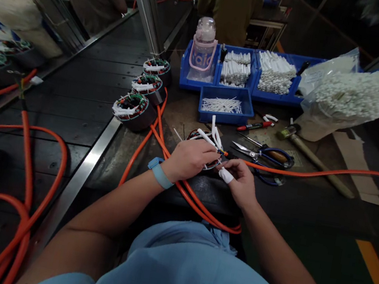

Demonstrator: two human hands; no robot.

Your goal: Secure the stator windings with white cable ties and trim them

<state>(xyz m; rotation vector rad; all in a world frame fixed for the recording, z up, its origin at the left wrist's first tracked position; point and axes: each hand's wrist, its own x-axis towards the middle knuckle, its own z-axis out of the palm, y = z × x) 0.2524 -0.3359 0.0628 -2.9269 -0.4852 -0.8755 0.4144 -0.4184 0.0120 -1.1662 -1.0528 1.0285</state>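
A round wound motor stator lies on the bench in front of me, mostly covered by my hands. White sleeves stick up from it, and thin coloured wires meet a thick orange cable beside my fingertips. My left hand lies over the stator's left side, fingers bent and closed at the wires; what they grip is hidden. At the right rim my right hand has its fingers curled in a pinch, with a white wrap on the thumb. Whatever it pinches is too small to make out.
Three more stators line the left. Blue bins hold white sleeves and a bottle; a blue tray holds white ties. Scissors, a hammer and a red marker lie right. Orange cables cross the bench.
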